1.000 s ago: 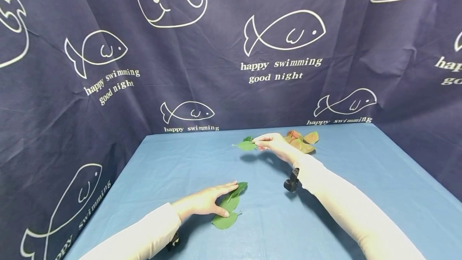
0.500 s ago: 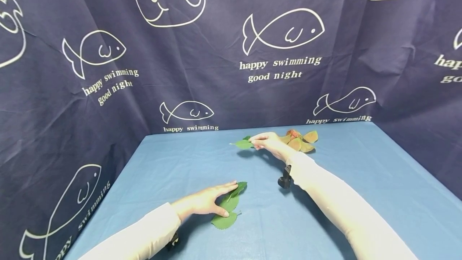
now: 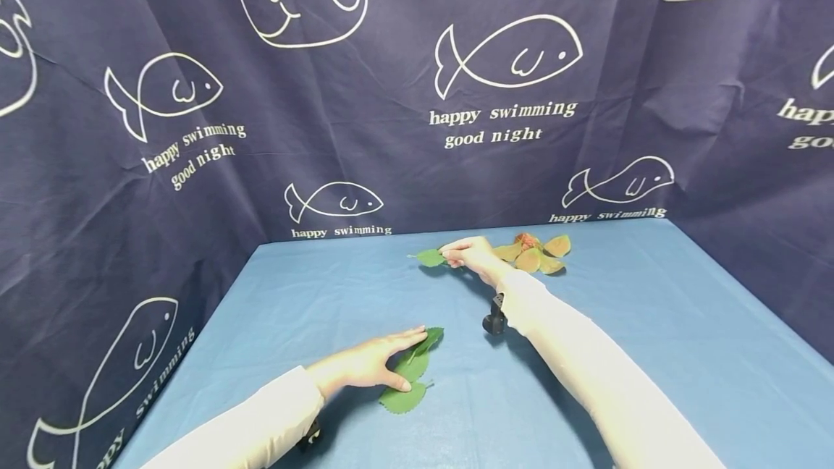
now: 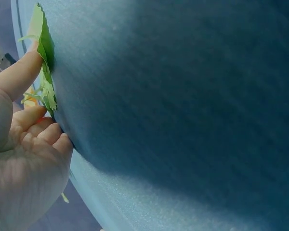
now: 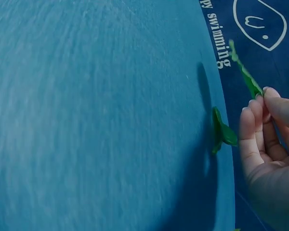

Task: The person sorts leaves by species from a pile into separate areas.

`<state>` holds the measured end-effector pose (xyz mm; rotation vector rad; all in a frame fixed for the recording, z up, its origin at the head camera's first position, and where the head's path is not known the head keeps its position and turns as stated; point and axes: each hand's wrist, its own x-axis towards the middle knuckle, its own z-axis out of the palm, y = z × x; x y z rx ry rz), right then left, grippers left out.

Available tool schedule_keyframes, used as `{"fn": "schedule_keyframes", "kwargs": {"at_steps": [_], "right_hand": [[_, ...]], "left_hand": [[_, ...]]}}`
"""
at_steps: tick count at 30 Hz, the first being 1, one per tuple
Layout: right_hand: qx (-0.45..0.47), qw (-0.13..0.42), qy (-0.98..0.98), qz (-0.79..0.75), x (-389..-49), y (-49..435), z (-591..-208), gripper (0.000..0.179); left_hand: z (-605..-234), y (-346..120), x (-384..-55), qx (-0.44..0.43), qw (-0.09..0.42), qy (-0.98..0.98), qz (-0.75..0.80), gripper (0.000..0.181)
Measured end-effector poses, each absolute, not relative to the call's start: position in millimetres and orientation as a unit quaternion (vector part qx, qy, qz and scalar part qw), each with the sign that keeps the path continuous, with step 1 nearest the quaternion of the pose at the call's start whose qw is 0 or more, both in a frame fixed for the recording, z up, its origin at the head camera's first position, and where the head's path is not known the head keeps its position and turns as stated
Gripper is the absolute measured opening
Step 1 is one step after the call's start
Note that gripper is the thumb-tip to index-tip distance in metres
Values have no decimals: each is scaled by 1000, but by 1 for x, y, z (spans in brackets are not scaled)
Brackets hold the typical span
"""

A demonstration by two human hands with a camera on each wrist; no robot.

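Observation:
At the far side of the blue table, my right hand pinches a green leaf between thumb and fingertips. The held leaf is above the cloth in the right wrist view, with another green leaf lying on the table below it. Nearer to me, my left hand rests with extended fingers on a row of overlapping green leaves. Its thumb touches the lowest leaf, and its fingertips touch the dark upper leaf. A middle leaf shows between them.
Several yellow-brown leaves and a reddish, crumpled piece lie at the back, just right of my right hand. A dark blue curtain with white fish drawings hangs behind and beside the blue table.
My right hand has moved a little to the left with the pinched leaf, and it now hides the other green leaf there in the head view. The left hand stays on its leaves.

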<state>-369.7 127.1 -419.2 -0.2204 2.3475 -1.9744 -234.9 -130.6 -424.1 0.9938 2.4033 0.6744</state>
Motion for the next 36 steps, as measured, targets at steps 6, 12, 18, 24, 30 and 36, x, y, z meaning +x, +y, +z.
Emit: {"fn": "schedule_keyframes", "kwargs": {"at_steps": [6, 12, 18, 24, 30, 36], "right_hand": [[-15, 32, 764, -645, -371, 117, -424, 27], [18, 27, 773, -634, -369, 111, -423, 24], [48, 31, 783, -619, -371, 108, -425, 20], [54, 29, 784, -618, -372, 111, -428, 21], [49, 39, 773, -631, -370, 116, -425, 22], [30, 44, 772, -633, -366, 121, -421, 24]], "left_hand": [[-424, -132, -234, 364, 222, 872, 241, 84], [-423, -131, -234, 363, 220, 873, 241, 85], [-423, -131, -235, 362, 224, 871, 245, 84], [-424, -131, -235, 360, 230, 868, 253, 84], [-423, -131, -235, 360, 229, 868, 254, 84], [-423, -132, -233, 364, 223, 867, 257, 85]]}}
